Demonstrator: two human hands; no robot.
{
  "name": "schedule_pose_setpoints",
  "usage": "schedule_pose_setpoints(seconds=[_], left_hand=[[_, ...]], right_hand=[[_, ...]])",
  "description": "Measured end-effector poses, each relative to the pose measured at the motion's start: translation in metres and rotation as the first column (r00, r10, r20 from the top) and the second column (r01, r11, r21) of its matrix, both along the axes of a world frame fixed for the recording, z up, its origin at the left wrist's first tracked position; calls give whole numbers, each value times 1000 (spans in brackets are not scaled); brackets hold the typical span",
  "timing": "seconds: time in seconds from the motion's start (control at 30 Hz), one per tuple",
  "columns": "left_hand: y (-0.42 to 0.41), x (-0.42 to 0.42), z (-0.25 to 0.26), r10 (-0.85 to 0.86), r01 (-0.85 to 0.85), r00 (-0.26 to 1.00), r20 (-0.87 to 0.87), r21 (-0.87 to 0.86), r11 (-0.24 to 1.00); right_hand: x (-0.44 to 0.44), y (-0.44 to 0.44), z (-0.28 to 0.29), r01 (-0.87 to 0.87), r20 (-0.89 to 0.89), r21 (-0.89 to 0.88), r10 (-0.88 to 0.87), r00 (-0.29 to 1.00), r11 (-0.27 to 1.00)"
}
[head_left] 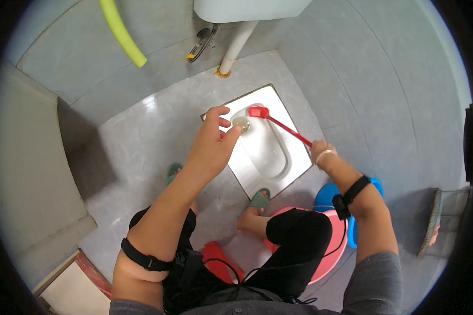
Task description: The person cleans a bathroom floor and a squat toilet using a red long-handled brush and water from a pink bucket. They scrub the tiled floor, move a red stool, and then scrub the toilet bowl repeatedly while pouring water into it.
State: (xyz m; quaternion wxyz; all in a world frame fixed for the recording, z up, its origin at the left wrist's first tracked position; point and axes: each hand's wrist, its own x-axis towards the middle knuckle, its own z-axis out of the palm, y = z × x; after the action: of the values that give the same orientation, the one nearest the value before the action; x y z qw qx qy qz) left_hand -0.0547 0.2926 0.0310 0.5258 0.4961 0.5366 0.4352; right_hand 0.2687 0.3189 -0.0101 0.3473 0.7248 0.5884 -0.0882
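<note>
In my right hand [324,152] is the red handle of a toilet brush [285,128]. Its red head [259,112] is at the far end of the white squat toilet's basin, just right of the drain hole [242,124]. The squat toilet [239,164] is set into the grey tiled floor. My left hand [215,143] hovers above the toilet's left edge, fingers loosely curled and apart, with nothing in it. Its thumb tip overlaps the drain hole in the view.
A white cistern [248,10] hangs on the wall with a white pipe [238,45] running down to the floor. A yellow-green hose [122,33] dangles at upper left. Near my right leg are a pink basin [333,252] and a blue container [326,193]. A red plastic object [216,258] lies between my legs.
</note>
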Motion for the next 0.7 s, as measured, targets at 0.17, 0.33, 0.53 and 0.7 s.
schedule_pose_setpoints(seconds=[0.17,0.33,0.53,0.7], left_hand=[[-1,-5,1,20,-20,1000,-8,7,1000],[-3,-5,0,18,-18,1000,-18,14,1000],[1,5,-1,-2,2,999,-35,-1,1000],[1,-9,0,15,-16,998,-60,-21,1000]], right_hand=[[39,-51,-15,60,64,-226,-47,997,972],[44,-29,-15,-30,49,-185,40,998,982],[-2,32,-71,15,30,1,-15,999,1000],[43,-47,-66,98,49,-293,-88,995,951]])
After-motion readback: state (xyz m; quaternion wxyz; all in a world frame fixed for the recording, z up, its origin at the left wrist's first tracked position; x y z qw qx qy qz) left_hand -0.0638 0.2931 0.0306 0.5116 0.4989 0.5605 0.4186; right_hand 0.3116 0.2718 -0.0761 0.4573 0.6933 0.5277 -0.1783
